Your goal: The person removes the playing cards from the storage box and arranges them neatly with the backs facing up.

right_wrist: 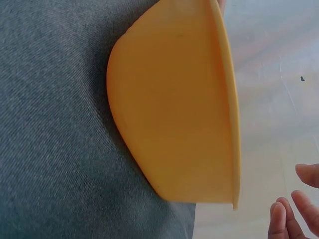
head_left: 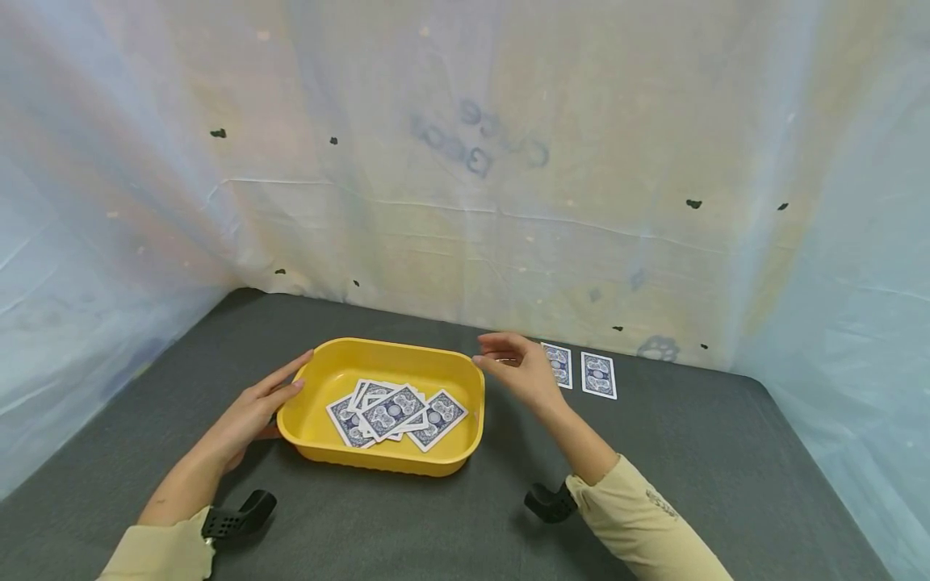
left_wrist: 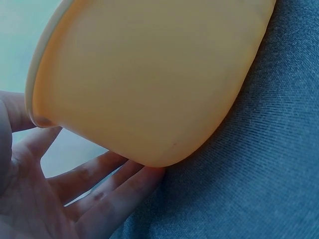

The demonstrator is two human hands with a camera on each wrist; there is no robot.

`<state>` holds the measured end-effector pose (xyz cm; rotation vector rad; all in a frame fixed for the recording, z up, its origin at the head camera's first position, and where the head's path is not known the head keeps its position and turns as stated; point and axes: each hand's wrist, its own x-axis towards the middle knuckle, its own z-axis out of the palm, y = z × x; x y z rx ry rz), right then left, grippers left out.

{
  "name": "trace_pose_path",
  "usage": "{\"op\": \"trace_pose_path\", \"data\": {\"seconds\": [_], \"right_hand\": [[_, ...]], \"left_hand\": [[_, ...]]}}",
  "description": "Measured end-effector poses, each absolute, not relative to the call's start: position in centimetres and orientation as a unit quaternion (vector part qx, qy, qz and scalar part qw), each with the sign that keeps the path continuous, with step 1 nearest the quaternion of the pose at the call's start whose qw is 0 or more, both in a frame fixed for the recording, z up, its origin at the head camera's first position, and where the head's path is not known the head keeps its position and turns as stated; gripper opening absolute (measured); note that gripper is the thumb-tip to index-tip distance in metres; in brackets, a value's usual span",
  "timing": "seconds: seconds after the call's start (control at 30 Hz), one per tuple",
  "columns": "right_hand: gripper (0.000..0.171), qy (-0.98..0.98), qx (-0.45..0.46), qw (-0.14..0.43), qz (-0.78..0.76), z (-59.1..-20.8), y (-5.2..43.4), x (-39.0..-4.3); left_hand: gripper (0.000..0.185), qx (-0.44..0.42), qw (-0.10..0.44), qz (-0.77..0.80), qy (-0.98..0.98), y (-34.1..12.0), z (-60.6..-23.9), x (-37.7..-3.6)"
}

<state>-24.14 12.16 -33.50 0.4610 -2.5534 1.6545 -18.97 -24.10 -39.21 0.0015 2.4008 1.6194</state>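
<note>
A yellow plastic tray (head_left: pixel 381 461) with rounded corners sits on the dark table, holding several blue-backed playing cards (head_left: pixel 393 410) in a loose overlapping pile. My left hand (head_left: pixel 245 415) grips the tray's left end, with the thumb over the rim and other fingers against the outer wall (left_wrist: pixel 149 89). Just beyond the tray's right rim hovers my right hand (head_left: pixel 525 371), fingers bent and holding nothing. In the right wrist view its fingertips (right_wrist: pixel 277 219) are apart from the tray (right_wrist: pixel 169 104). Behind that hand lies a partly hidden playing card (head_left: pixel 560 367).
Another face-down playing card (head_left: pixel 599 375) lies on the dark cloth-like tabletop (head_left: pixel 697 476) at the back right. A pale plastic sheet (head_left: pixel 450 242) hangs behind the table and along both sides. Each wrist wears a black band, the left one (head_left: pixel 240 515) near the table.
</note>
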Motion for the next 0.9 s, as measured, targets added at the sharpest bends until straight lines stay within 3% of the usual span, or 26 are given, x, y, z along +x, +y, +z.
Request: {"op": "trace_pose_path", "data": {"seconds": [0.9], "right_hand": [[0.036, -0.84, 0.198, -0.028, 0.504, -34.4, 8.9, -23.8]], "left_hand": [[0.064, -0.002, 0.119, 0.554, 0.824, -24.1, -39.3, -18.9]]}}
